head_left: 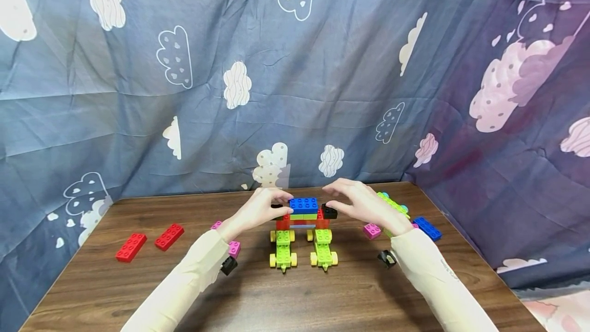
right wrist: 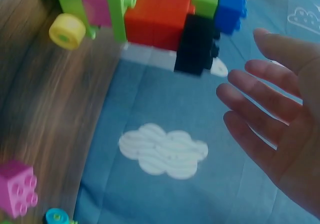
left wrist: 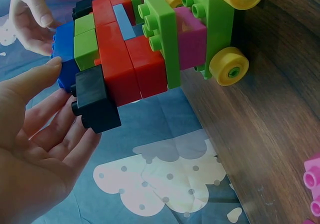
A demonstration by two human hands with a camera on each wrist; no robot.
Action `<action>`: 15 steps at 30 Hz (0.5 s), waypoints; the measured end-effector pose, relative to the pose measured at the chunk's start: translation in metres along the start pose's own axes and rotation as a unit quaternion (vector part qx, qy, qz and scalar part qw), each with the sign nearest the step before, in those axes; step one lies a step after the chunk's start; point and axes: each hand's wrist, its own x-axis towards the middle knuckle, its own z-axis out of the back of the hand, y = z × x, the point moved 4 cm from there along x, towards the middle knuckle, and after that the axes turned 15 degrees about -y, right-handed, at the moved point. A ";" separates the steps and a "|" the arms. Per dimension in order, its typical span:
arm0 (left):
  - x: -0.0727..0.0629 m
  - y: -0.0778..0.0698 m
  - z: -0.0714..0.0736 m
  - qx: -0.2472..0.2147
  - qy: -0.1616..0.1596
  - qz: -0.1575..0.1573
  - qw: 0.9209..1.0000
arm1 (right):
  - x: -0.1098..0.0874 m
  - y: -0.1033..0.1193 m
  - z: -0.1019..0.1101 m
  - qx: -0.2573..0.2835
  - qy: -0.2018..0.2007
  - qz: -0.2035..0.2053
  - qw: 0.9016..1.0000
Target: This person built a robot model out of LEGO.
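A block structure stands mid-table on two lime wheeled bases (head_left: 283, 251), with pink bricks (left wrist: 192, 41) above them and red bricks (left wrist: 119, 59) higher up. Two lime bricks (left wrist: 86, 48) sit over the red, topped by a blue brick (head_left: 303, 205). My left hand (head_left: 260, 209) pinches the blue brick at its left end, thumb on the near side and fingers behind. Beside those fingers is a black brick (left wrist: 96, 99); another black brick (head_left: 329, 212) is on the structure's right end. My right hand (right wrist: 280, 114) hovers next to that end, fingers spread apart and holding nothing.
Two red bricks (head_left: 131, 247) lie at the table's left. Pink bricks (head_left: 234, 249) and a black piece (head_left: 228, 265) are by my left forearm. Near my right forearm are a pink brick (head_left: 372, 230), a black piece (head_left: 386, 258), a blue brick (head_left: 427, 228) and lime pieces (head_left: 393, 203). A cloud-print curtain (head_left: 295, 91) hangs behind.
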 end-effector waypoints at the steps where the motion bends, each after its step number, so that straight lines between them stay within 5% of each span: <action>1: 0.000 0.000 0.000 0.000 0.000 0.001 1.000 | -0.001 -0.003 0.003 -0.007 -0.007 0.002 1.000; 15: 0.001 -0.001 -0.001 0.006 0.004 0.000 1.000 | -0.037 -0.059 0.040 -0.085 -0.051 -0.030 0.995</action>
